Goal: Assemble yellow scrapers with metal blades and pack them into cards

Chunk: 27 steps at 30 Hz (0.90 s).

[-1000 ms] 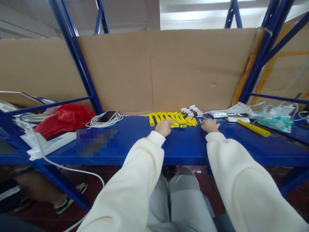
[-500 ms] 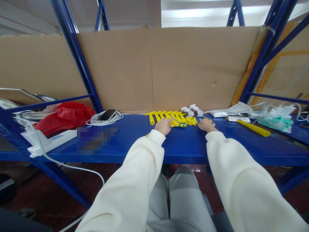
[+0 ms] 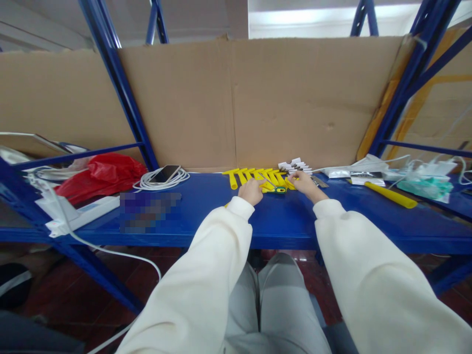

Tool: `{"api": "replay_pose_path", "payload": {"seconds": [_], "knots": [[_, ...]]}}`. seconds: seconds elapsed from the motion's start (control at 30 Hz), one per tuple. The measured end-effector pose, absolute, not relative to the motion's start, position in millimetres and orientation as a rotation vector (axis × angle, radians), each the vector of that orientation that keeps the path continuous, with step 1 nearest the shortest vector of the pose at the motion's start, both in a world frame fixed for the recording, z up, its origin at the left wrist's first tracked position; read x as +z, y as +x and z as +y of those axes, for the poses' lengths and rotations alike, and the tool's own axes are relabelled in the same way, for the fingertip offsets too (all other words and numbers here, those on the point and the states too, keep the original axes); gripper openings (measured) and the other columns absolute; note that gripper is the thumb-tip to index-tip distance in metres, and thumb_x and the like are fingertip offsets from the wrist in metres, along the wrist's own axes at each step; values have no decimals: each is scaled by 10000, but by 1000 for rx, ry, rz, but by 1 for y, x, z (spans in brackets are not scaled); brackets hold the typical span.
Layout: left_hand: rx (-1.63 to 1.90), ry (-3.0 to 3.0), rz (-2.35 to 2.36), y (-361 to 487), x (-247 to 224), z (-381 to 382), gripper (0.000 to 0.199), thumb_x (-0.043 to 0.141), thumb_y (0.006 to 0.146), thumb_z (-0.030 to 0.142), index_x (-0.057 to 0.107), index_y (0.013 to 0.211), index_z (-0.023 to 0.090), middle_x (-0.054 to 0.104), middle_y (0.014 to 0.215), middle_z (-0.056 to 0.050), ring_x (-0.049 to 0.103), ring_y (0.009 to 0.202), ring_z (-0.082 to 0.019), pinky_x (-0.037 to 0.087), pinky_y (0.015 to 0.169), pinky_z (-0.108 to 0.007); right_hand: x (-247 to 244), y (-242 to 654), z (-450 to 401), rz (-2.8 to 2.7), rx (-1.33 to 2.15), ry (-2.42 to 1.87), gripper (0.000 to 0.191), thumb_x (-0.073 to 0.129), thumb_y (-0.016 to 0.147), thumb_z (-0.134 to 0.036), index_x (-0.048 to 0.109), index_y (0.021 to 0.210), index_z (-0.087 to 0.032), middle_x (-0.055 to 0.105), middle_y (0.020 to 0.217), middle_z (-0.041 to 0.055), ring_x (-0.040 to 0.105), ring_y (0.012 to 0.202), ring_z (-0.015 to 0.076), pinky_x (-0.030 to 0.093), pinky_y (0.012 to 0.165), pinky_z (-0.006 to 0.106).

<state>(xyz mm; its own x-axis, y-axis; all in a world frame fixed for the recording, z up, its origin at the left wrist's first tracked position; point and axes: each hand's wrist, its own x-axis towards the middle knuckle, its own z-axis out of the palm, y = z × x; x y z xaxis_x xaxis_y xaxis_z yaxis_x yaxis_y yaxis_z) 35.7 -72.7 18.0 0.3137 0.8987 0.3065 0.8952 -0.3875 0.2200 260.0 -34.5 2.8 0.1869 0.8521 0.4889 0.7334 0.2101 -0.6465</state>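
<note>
My left hand (image 3: pixel 251 191) is closed around a yellow T-shaped handle, mostly hidden in my fist; yellow shows at both sides of it. My right hand (image 3: pixel 303 183) is bent down over some small yellow pieces (image 3: pixel 290 185), its fingers drawn together at them; what is between the fingertips is too small to make out. Between my hands lies a yellow-and-green screwdriver (image 3: pixel 280 190), its shaft pointing to the back left. Behind it runs a row of yellow T-shaped handles (image 3: pixel 233 182). White packets with dark ends (image 3: pixel 295 165) are stacked beyond my right hand.
A flat grey metal strip (image 3: pixel 320 182) lies right of my right hand. Farther right are a long yellow tube (image 3: pixel 393 195) and white-green bags (image 3: pixel 424 186). On the left are a phone (image 3: pixel 167 173) on a coiled white cable, a red bag (image 3: pixel 106 174) and a power strip (image 3: pixel 86 216).
My right hand has moved left, from beside the grey metal strip to the small yellow pieces, uncovering the strip. My left hand has stayed almost in place.
</note>
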Motion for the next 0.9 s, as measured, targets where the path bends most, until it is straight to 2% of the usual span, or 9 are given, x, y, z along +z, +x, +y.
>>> {"api": "replay_pose_path", "payload": {"seconds": [0.23, 0.4, 0.67, 0.9], "knots": [[632, 2542, 1726, 36, 17, -72, 573, 475, 950, 143, 581, 1484, 324, 684, 1333, -97, 623, 1226, -267, 471, 1097, -451, 13, 213, -33, -1694, 388, -1293, 85, 630, 749, -235, 688, 708, -189, 700, 777, 28, 635, 800, 203, 514, 837, 339], [657, 2544, 1728, 36, 16, -72, 541, 478, 968, 168, 585, 1476, 322, 694, 1305, -89, 621, 1215, -254, 481, 1075, -445, 2, 205, -28, -1749, 353, -1262, 103, 676, 740, -279, 683, 667, -206, 669, 757, 15, 623, 829, 214, 507, 886, 379], [665, 2539, 1715, 37, 17, -72, 527, 486, 972, 160, 593, 1472, 288, 673, 1328, -109, 640, 1202, -255, 495, 1068, -425, 1, 199, -36, -1795, 375, -1272, 148, 616, 759, -188, 638, 614, -208, 696, 777, 34, 666, 889, 233, 491, 958, 417], [680, 2560, 1695, 38, 18, -73, 525, 505, 962, 157, 607, 1462, 279, 679, 1323, -109, 634, 1231, -269, 503, 1080, -414, -3, 203, -35, -1800, 305, -1236, 152, 619, 752, -195, 614, 602, -221, 674, 773, 27, 650, 930, 241, 481, 984, 425]]}}
